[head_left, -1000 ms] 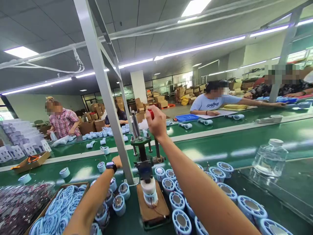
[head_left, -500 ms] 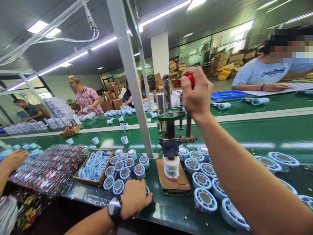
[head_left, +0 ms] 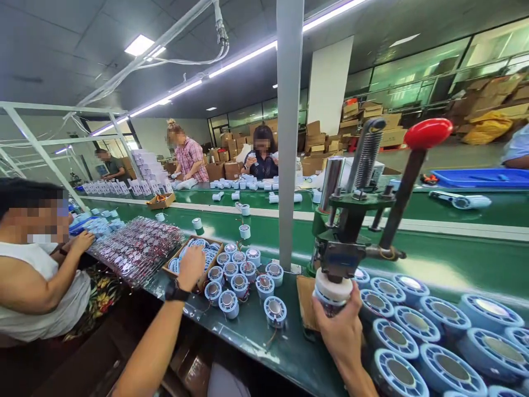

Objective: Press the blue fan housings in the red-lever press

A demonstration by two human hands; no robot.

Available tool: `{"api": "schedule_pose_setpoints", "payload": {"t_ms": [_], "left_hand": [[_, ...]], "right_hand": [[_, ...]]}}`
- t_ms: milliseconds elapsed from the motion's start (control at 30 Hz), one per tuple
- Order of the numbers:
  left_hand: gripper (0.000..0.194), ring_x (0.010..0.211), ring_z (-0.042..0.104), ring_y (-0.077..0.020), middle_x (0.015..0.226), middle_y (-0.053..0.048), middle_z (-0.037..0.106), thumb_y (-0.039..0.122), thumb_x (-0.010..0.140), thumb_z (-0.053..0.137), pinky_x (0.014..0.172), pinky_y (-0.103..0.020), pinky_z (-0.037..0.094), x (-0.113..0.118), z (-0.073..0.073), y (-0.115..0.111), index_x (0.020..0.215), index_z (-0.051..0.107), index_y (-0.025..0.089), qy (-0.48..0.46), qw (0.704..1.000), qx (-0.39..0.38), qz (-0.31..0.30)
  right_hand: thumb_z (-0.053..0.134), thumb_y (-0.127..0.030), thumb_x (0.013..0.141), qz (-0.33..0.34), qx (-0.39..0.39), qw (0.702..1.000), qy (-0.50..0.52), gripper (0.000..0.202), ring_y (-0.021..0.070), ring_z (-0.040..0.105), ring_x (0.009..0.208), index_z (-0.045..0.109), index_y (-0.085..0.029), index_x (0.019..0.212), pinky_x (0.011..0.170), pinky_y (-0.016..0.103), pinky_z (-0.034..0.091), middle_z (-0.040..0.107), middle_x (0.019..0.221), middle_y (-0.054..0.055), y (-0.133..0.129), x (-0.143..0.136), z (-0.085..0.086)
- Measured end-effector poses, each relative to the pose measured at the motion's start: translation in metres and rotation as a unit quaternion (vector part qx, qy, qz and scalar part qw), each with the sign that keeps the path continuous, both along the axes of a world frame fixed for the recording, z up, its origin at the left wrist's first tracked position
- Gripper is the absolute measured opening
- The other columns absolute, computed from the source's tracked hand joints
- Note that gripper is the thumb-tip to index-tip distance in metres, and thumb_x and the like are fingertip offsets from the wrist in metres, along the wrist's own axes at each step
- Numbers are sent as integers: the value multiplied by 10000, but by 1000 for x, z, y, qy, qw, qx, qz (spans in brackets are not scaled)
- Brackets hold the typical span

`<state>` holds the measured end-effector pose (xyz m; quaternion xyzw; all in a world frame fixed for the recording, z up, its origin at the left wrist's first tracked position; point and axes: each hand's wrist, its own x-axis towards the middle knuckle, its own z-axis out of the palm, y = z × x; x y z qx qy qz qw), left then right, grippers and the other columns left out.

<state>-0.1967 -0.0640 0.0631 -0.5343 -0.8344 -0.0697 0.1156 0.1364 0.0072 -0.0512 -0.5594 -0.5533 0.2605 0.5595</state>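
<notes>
My left hand (head_left: pixel 192 267), with a dark watch at the wrist, reaches into a cardboard box of light blue rings (head_left: pixel 210 251); its fingertips are hidden among them. At the hand press (head_left: pixel 342 256), my right hand (head_left: pixel 341 325) has thumb and fingers wrapped round a light blue round part (head_left: pixel 329 302) under the white press pad (head_left: pixel 334 284). The red-knobbed lever (head_left: pixel 428 133) stands raised with no hand on it. Several blue round parts (head_left: pixel 239 284) stand between the box and the press.
More round parts (head_left: pixel 413 320) crowd the bench right of the press. A metal post (head_left: pixel 290 138) rises behind the bench. A pile of wired discs (head_left: pixel 136 248) lies at the left, beside a seated person (head_left: pixel 28 275). Other people work across the green belt (head_left: pixel 260 223).
My right hand has let go of the red knob and moved down to the part under the press. My left hand has gone from the round parts to the ring box. The view has turned left.
</notes>
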Motion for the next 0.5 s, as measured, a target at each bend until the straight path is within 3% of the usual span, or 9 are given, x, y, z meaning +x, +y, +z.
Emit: {"api": "schedule_pose_setpoints", "payload": {"t_ms": [67,167,267,367,500], "left_hand": [[250,1102,633,-265,1143,-143,673,273,986,517,966,-429,484,-41,2,5,1132,640,112,14,999,-17,25],[219,1008,654,-213,1057,-64,694,326,936,625,950,-442,503,-76,-6,9,1038,660,135,27,998,-40,38],[172,982,669,-242,989,-116,712,256,909,592,938,-395,495,-87,-16,11,932,700,123,38,998,-46,36],[225,956,677,-273,939,-148,716,267,871,530,891,-353,496,-89,-18,15,824,708,139,45,998,-47,28],[359,752,667,-252,663,-55,659,411,841,452,767,-342,509,-100,-16,19,606,609,190,33,998,-61,11]], "right_hand": [[634,-671,681,-7,2,1000,25,1055,419,618,1153,258,-156,1522,930,584,517,599,1283,214,5,0,-1],[644,-652,708,-35,45,997,52,983,395,642,1114,304,-162,1490,913,555,535,595,1276,210,6,-2,2],[622,-612,780,-69,95,992,38,830,377,593,1203,364,-194,1449,970,556,515,546,1344,200,-7,-5,1],[597,-507,862,-40,130,991,-4,634,347,565,1251,416,-231,1404,991,556,515,553,1352,169,-39,0,-2],[598,-398,880,-14,138,988,-61,496,338,629,1160,471,-323,1353,921,562,566,627,1258,105,-92,37,0]]}}
